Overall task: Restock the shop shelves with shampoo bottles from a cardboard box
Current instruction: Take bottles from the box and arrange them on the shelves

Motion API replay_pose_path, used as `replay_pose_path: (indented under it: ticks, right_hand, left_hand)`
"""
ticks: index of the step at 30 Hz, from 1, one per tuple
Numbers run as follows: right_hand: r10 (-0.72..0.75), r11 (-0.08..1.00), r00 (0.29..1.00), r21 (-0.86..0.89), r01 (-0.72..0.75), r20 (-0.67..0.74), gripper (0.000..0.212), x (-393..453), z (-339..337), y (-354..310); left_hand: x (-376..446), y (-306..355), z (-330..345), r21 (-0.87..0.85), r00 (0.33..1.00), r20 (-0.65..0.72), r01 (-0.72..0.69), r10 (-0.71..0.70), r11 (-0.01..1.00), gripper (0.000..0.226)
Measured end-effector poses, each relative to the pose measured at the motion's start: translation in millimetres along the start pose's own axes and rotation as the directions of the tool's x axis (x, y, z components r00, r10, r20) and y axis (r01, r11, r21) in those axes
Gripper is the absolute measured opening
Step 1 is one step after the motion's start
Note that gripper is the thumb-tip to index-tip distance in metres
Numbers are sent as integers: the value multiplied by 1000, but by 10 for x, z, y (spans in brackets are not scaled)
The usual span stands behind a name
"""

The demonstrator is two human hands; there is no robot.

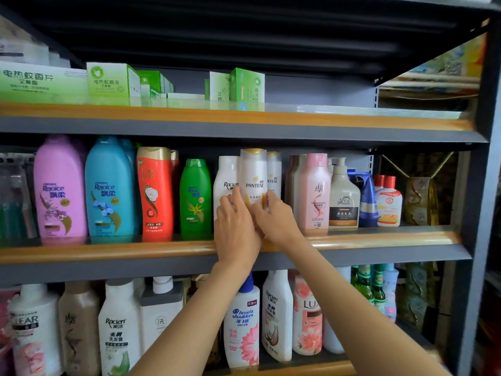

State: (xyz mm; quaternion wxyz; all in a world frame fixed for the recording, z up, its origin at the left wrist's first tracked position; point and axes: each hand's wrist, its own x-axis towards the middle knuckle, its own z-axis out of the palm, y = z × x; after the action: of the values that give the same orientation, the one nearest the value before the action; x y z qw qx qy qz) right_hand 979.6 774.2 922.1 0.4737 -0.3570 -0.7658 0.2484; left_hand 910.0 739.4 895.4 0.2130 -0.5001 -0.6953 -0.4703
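Note:
A white Pantene shampoo bottle (254, 172) with a gold cap stands upright on the middle shelf (108, 249). Both hands hold its lower half. My left hand (235, 229) wraps its left side, fingers reaching up over the label. My right hand (273, 221) grips its right side. A second Pantene bottle (273, 169) stands just behind to the right, and a white Raclen bottle (226, 175) is close on the left. No cardboard box is in view.
The middle shelf also carries pink (58, 188) and blue Rejoice bottles (108, 188), a red bottle (154, 194), a green one (195, 199) and a pink bottle (315, 191). Green boxes (111, 81) sit on the top shelf. Several bottles fill the lower shelf (298, 369).

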Motion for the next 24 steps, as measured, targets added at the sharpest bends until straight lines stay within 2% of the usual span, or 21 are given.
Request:
replay_pose_path:
  ticks: [3, 7, 11, 12, 14, 17, 20, 24]
  right_hand:
    - [-40, 999, 997, 30, 42, -63, 21, 22, -60, 57]
    - [-105, 994, 991, 32, 108, -83, 21, 62, -88, 181]
    - [-121, 990, 985, 55, 129, -120, 30, 198, -149, 263]
    - [-136, 991, 979, -4, 137, -149, 32, 252, -177, 252]
    - [-242, 951, 958, -233, 202, -156, 41, 357, -208, 198]
    - [-343, 821, 938, -499, 278, -42, 64, 434, -156, 114]
    - [-334, 737, 942, -632, 238, -35, 73, 479, -63, 90]
    - [-274, 701, 960, -694, 164, -51, 80, 590, 19, 64]
  left_hand:
    - [-4, 89, 56, 63, 999, -24, 33, -31, 997, 65]
    - [9, 162, 165, 137, 987, -151, 77, -56, 988, 64]
    - [4, 171, 180, 87, 986, -147, 91, -78, 992, 86]
    - [3, 156, 189, 80, 985, -153, 91, -78, 993, 90]
    - [-3, 118, 189, 67, 982, -173, 86, -73, 994, 94]
    - [1, 56, 155, 61, 981, -180, 88, -76, 994, 99]
    - [4, 28, 114, 44, 985, -151, 95, -87, 995, 100]
    - [25, -4, 64, 10, 987, -125, 105, -103, 994, 100]
